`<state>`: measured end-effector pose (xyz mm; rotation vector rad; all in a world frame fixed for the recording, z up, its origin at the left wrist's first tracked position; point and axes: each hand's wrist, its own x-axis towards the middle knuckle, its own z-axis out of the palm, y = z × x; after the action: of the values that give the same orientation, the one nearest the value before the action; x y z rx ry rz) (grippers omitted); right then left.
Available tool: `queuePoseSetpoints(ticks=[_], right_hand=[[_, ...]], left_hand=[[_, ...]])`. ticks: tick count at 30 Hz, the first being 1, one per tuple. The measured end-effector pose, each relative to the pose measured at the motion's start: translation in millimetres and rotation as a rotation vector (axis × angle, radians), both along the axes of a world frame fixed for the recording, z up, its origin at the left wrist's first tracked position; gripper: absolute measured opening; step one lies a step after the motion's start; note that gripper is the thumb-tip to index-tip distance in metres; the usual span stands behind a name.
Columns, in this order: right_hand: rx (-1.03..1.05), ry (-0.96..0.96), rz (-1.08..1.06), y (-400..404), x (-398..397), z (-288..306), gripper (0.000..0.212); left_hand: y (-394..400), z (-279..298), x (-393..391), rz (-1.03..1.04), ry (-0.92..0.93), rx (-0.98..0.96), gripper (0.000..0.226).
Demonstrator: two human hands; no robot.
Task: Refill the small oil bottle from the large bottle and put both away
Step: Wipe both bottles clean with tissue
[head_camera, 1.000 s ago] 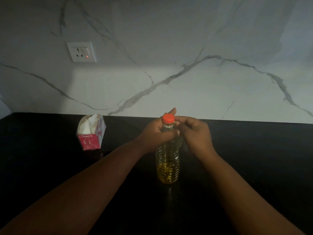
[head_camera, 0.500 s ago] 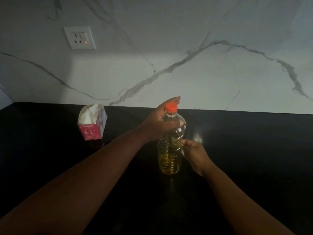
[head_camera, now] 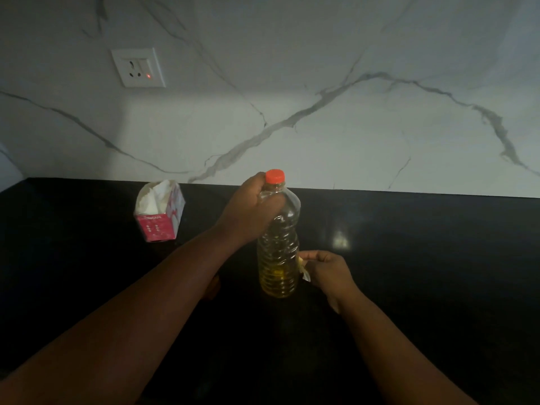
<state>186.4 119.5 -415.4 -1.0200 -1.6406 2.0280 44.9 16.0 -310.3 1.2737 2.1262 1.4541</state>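
A clear ribbed plastic oil bottle (head_camera: 279,258) with an orange cap (head_camera: 274,175) stands upright on the black counter (head_camera: 423,273). Yellow oil fills only its lower part. My left hand (head_camera: 251,211) is wrapped around the bottle's shoulder, just under the cap. My right hand (head_camera: 327,270) sits low at the bottle's right side, fingers pinched on a small pale scrap (head_camera: 304,270) next to the bottle's wall. No second bottle is in view.
A red and white tissue box (head_camera: 159,213) with tissue sticking out stands at the back left of the counter. A marble wall (head_camera: 321,112) with a white socket (head_camera: 138,68) closes off the back.
My right hand left the cap and dropped down to the bottle's lower right side, where it now pinches a small scrap. My left hand stayed on the bottle's shoulder.
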Motion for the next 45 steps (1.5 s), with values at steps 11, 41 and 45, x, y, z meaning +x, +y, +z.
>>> queuePoseSetpoints(ticks=[11, 41, 45], right_hand=[[0.084, 0.403, -0.2, -33.3, -18.7, 74.3, 0.012], [0.717, -0.267, 0.12, -39.5, -3.8, -48.5, 0.017], [0.584, -0.315, 0.129, -40.7, -2.5, -38.9, 0.012]], left_hand=[[7.8, -19.9, 9.0, 0.262, -0.147, 0.127, 0.032], [6.9, -16.8, 12.0, 0.17, -0.125, 0.104, 0.026], [7.4, -16.9, 12.7, 0.158, -0.113, 0.111, 0.027]])
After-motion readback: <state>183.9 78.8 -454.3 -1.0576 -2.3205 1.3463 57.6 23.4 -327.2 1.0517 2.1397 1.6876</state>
